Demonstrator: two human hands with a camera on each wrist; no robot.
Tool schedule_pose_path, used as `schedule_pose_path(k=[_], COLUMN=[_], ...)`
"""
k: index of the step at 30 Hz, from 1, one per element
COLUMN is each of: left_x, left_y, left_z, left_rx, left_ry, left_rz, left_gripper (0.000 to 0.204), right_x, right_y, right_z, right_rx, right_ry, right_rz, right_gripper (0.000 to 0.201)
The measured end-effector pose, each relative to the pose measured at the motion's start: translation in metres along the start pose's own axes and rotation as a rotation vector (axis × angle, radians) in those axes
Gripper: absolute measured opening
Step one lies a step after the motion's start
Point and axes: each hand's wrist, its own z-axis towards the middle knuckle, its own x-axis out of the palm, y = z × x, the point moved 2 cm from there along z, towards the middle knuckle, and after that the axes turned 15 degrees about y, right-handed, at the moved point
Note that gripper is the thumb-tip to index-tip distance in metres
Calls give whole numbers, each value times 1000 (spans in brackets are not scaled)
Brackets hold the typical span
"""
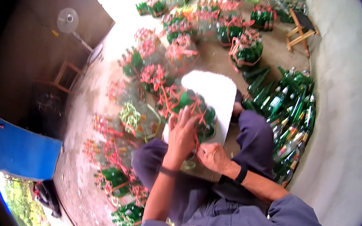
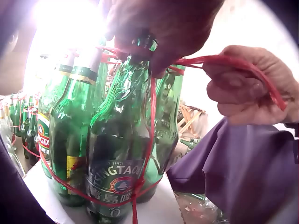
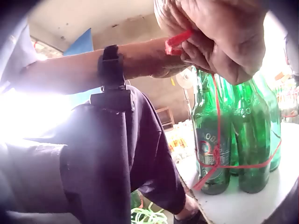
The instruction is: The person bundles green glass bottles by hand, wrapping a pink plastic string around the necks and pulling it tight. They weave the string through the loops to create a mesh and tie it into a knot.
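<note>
A bundle of green beer bottles [image 1: 209,115] stands upright on a white board [image 1: 224,89] between the person's legs. Red plastic strapping [image 2: 153,116] runs round the bottles low down and up to the necks. My left hand [image 1: 182,135] lies over the bottle tops, fingers extended, its thumb side close to a neck in the left wrist view. To its right, my right hand [image 1: 216,158] grips a red strap end [image 2: 243,60], which stretches from the necks and trails out past the fingers. The palm side of my left hand is partly hidden.
Many strapped bottle bundles [image 1: 183,48] cover the floor ahead and to the left. Loose green bottles [image 1: 295,106] lie heaped along the right wall. A folding wooden stool [image 1: 301,33] stands beyond them, and a fan [image 1: 68,20] at the left.
</note>
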Motion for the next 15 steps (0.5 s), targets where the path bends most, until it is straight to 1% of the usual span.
schedule_pose_path(k=[1,2,3,5,7,9,11,12,15], left_x=[4,2,0,0,-10,-21,-33,-46,-77], left_y=[5,8,8,7,2,-2,1,0,8], left_z=[0,2,0,-5,-7,-14,-27,-34,-62], left_rx=[0,19,26,37,30,34,28,44,-27], left_ry=[-1,-23,-11,5,50,37,44,57,80], left_rz=[6,17,-11,-52,-91,-78,-159,-164,-218], left_gripper=[56,56,55,55,56,56,55,56,46], right_x=[-4,-9,-11,-14,-11,-13,-20,-24,-36], right_y=[1,2,3,0,-8,-12,-8,-7,-6], right_z=[0,-1,0,-8,-16,-22,-26,-28,-32], right_rx=[-8,2,-6,63,65,71,-49,-47,-75], right_ry=[6,9,-1,18,35,51,121,117,108], right_rz=[-16,-33,-42,0,-62,-116,-219,-224,-232], right_gripper=[24,25,25,29,27,25,19,19,15])
